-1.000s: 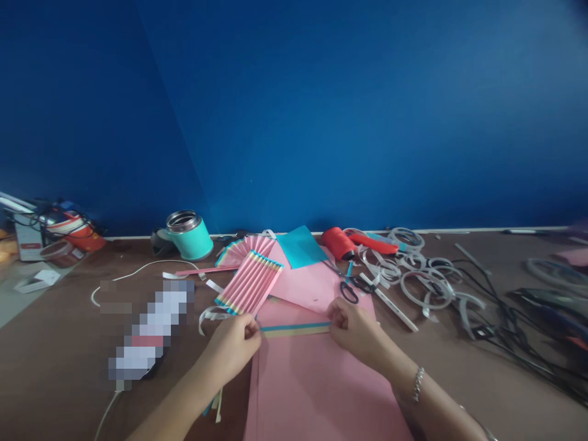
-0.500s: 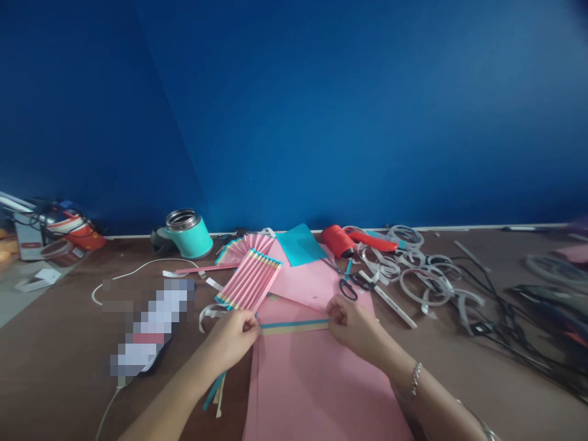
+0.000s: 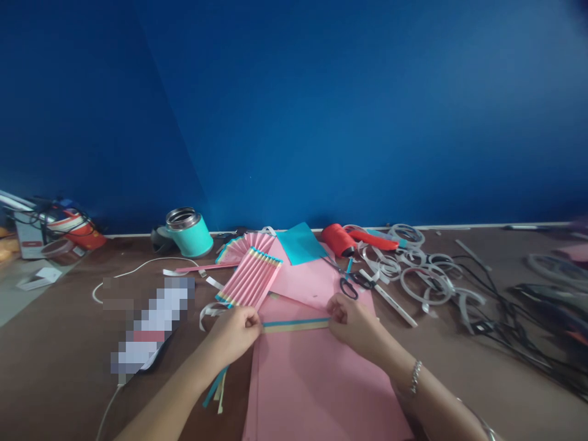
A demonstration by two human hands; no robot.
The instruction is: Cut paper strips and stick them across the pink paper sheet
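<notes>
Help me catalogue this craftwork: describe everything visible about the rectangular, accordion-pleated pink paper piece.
The rectangular, accordion-pleated pink paper piece has narrow parallel folds with blue-and-cream bands at both ends. It lies slantwise just beyond the left hand, partly covering a fan-shaped, pleated pink paper piece. Whether the hand touches it is unclear.

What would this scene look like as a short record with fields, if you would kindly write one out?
Left hand: the left hand pinches pink paper at the left end of a blue-and-cream band
Right hand: the right hand pinches the same paper at the band's right end
Right wrist: silver bracelet
Beyond left hand: pleated pink piece, with a fanned piece behind it
Beyond right hand: black-handled scissors
Far side: turquoise mug on the left, blue sheet near the middle
Right side: curled white strips
</notes>
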